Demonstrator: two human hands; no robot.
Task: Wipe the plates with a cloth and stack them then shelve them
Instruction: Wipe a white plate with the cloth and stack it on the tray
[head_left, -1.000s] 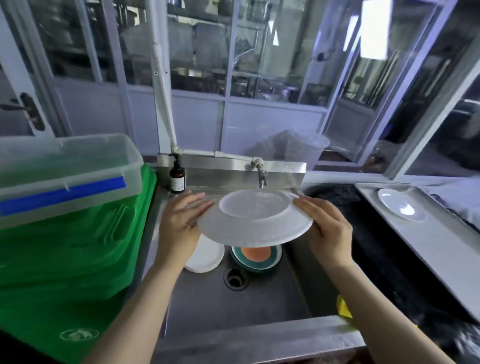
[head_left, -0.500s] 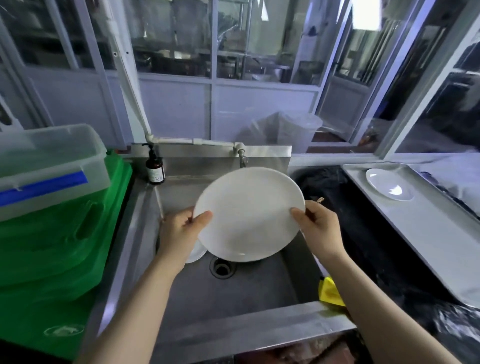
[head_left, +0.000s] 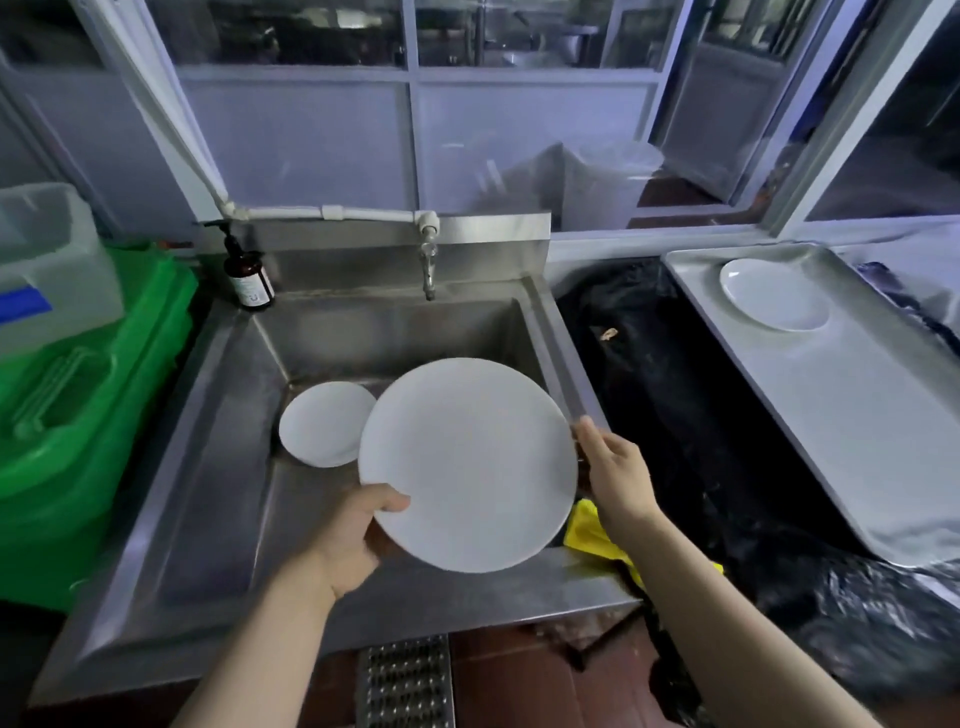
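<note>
A person holds a large white plate (head_left: 467, 465) above a steel sink (head_left: 218, 467), the left hand (head_left: 348, 540) gripping its lower-left edge with the thumb curled over the rim and the fingers hidden behind the plate. The right hand (head_left: 615, 475) sits at the plate's right edge with fingers extended and relaxed; whether it touches the rim is hard to make out. The plate hides much of the sink floor, including whatever lies beneath it. A smaller white plate (head_left: 324, 423) rests in the sink, its right side covered by the large plate. A yellow cloth (head_left: 589, 532) lies at the sink's right front corner, partly concealed by the plate and the right forearm. Behind the basin stand a tap (head_left: 428, 260) and a brown pump bottle (head_left: 248, 278). To the left, green bins (head_left: 78, 441) carry a clear plastic box (head_left: 47, 265), both cut off by the frame edge. To the right, black plastic sheeting (head_left: 675, 405) separates the sink from a metal tray (head_left: 857, 415) holding another white plate (head_left: 774, 293). The tray's far side runs out of view.
</note>
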